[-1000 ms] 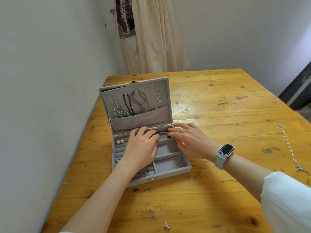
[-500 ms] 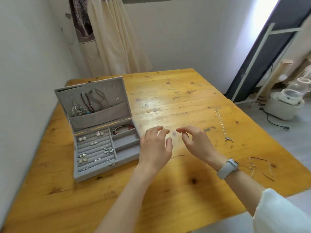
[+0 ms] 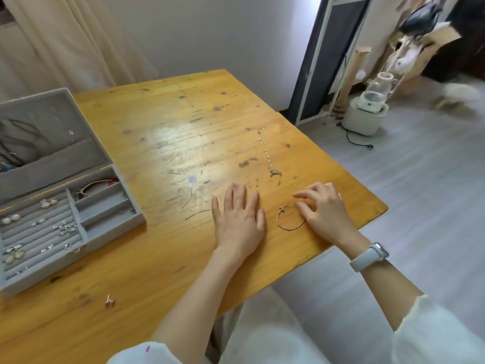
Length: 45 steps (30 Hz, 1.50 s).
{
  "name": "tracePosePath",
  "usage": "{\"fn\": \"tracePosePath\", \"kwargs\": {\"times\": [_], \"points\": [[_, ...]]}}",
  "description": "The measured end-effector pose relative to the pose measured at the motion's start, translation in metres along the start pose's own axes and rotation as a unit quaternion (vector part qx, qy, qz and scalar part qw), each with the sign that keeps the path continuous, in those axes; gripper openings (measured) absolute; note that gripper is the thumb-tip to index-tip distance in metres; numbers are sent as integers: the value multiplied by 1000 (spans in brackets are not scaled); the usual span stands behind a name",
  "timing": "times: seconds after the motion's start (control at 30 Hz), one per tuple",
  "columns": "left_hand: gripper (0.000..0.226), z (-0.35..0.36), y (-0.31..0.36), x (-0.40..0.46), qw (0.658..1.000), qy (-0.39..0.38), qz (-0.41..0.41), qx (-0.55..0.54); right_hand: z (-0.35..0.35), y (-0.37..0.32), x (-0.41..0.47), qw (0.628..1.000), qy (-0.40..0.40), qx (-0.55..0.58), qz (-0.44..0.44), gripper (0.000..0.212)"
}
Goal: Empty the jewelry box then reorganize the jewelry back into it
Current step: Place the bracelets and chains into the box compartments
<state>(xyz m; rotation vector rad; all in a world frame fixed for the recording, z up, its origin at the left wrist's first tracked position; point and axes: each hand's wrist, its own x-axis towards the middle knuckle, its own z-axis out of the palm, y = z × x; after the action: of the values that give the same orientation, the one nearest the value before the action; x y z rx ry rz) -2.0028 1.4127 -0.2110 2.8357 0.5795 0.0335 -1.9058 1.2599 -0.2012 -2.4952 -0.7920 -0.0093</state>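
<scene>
While jewelry box (image 3: 60, 206) is sitting open at far left w/ earrings inside, left hand (image 3: 240, 222) is lying flat, fingers relaxed on surface (image 3: 162, 143), thin bangle (image 3: 290, 218) beside it, right hand (image 3: 326, 210) curling fingertips onto bangle's edge.

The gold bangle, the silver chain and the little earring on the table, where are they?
gold bangle (image 3: 290, 218), head view, point on its lower rim.
silver chain (image 3: 265, 151), head view, point on its links midway.
little earring (image 3: 109, 301), head view, point on its body.
</scene>
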Motion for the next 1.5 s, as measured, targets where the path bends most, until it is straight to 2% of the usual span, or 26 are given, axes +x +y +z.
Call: {"fn": "tracePosePath", "kwargs": {"times": [0.33,0.4,0.5,0.57,0.63,0.67,0.7,0.77,0.8,0.87,0.93,1.03,1.07,1.13,1.2,1.3,1.5], "points": [[48,3,-1,-2,1000,14,3,-6,13,-7,10,998,-6,-50,-43,9],[48,1,-1,-2,1000,16,3,-15,11,-10,13,999,-3,0,-50,5],[47,0,-1,-3,999,21,3,-31,-3,-24,18,988,17,152,-36,4],[44,-1,-3,-3,997,36,6,-61,-9,-37,23,983,62,168,-42,5],[37,-3,-6,-1,985,65,-4,-157,-10,-50,29,985,91,134,-63,4],[33,-7,-8,0,966,73,-23,-246,-9,-57,31,986,90,114,-79,4],[30,-16,-12,0,933,72,-51,-350,-8,-65,33,988,75,97,-98,4],[27,-35,-20,-1,843,61,-110,-523,-8,-82,34,985,8,95,-141,6],[25,-44,-28,-3,814,66,-127,-563,-7,-94,33,978,-36,114,-170,7],[23,-58,-48,-8,784,61,-142,-601,-9,-121,30,955,-117,184,-202,6],[35,-69,-68,-13,732,8,-160,-662,-7,-145,31,933,-157,261,-194,9],[61,-84,-94,-29,595,-101,-213,-768,7,-171,37,923,-137,310,-184,12],[65,-89,-102,-35,570,-124,-220,-782,14,-178,38,924,-125,312,-184,12],[63,-94,-120,-47,552,-143,-223,-791,28,-190,40,925,-109,314,-186,10],[50,-100,-137,-57,571,-121,-226,-780,43,-201,42,923,-106,321,-183,9],[27,-103,-159,-68,657,-35,-236,-715,63,-215,44,923,-109,325,-175,12],[11,-117,-200,-66,802,170,-273,-504,99,-246,57,924,-121,309,-188,15]]}}
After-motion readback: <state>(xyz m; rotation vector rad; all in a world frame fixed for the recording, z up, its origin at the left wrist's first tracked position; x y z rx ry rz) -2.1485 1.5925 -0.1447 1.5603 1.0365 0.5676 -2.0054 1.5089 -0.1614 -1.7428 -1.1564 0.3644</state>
